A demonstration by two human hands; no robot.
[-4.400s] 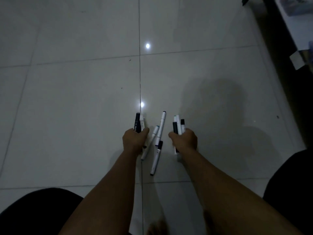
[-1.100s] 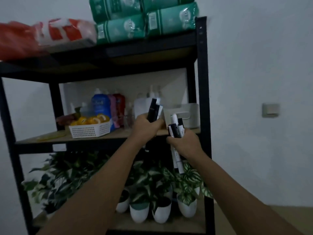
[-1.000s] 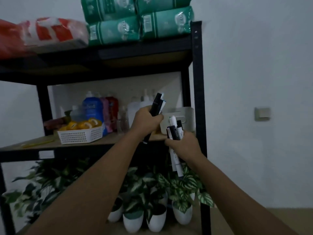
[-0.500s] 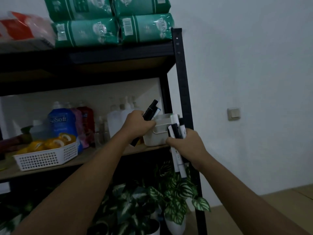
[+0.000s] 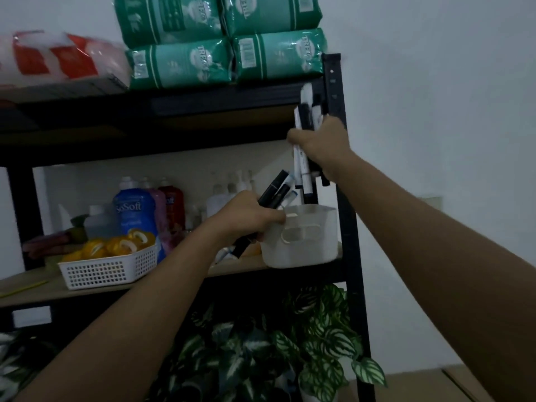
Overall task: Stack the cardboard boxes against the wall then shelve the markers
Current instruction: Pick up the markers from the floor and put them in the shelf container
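My left hand (image 5: 246,217) grips a few black and white markers (image 5: 275,191), tilted up to the right, right beside a white bin (image 5: 301,242) on the middle shelf (image 5: 240,266) of a black rack. The hand touches the bin's left rim. My right hand (image 5: 320,143) holds a bundle of upright markers (image 5: 304,111) above the bin, their lower ends just over its opening. No cardboard boxes are clearly in view.
A white basket of oranges (image 5: 107,266) and detergent bottles (image 5: 133,208) stand left on the middle shelf. Green packs (image 5: 226,39) and a red-white pack (image 5: 58,58) lie on top. Potted plants (image 5: 275,343) fill the bottom shelf. The rack's black post (image 5: 342,198) runs beside the bin.
I came from the floor to the rack with the markers. In the last half second my right hand rose above the bin and my left hand reached the bin's rim.
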